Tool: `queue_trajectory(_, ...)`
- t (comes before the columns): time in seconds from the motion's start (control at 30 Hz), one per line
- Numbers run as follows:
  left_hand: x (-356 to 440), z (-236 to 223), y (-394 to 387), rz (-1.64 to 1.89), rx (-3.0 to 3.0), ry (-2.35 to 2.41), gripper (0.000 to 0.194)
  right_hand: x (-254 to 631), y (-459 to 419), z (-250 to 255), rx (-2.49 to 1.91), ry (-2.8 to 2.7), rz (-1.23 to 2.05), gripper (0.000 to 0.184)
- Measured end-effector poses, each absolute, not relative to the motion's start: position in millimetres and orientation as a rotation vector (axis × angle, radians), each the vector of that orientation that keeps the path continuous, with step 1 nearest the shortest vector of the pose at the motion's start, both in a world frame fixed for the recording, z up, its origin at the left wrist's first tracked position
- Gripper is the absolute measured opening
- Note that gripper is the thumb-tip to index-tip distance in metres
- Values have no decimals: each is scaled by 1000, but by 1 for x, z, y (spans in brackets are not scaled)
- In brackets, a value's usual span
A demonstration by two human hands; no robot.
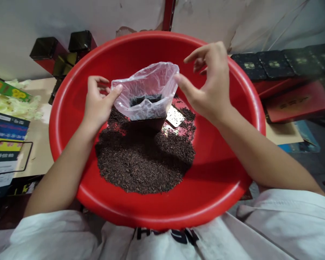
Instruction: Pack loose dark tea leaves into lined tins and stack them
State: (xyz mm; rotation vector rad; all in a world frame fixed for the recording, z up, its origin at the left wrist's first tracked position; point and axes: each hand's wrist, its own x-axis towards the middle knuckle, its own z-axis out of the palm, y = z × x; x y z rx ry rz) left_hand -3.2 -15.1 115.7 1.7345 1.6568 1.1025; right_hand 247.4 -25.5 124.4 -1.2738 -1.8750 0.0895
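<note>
A large red plastic basin (222,173) rests on my lap and holds a heap of dark loose tea leaves (143,159). A small clear plastic bag (148,90) stands upright in the leaves with some dark leaves inside. My left hand (97,104) pinches the bag's left rim between thumb and fingers. My right hand (206,83) pinches the right rim with the thumb, its other fingers curled above. The bag's mouth is held apart. A shiny metal scoop (174,116) lies in the basin just right of the bag.
Black and red tins (281,63) are stacked at the right, and more dark tins (62,50) at the back left. Printed cartons (5,144) and pale dried flowers (13,104) lie on the table at the left. A whitish wall is behind.
</note>
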Motion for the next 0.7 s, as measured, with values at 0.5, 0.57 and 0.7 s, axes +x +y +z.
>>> queue_trajectory(0.5, -6, 142, -39, 470, 2755, 1308, 22, 233, -52, 114, -863, -2448, -103, 31)
queue_trajectory(0.57, -4, 143, -41, 530, 2658, 1333, 18, 217, -67, 93, -468, -2599, 31, 32)
queue_trajectory(0.7, 0, 136, -37, 717, 2417, 1199, 17, 185, -91, 25, -381, -2865, 591, 51)
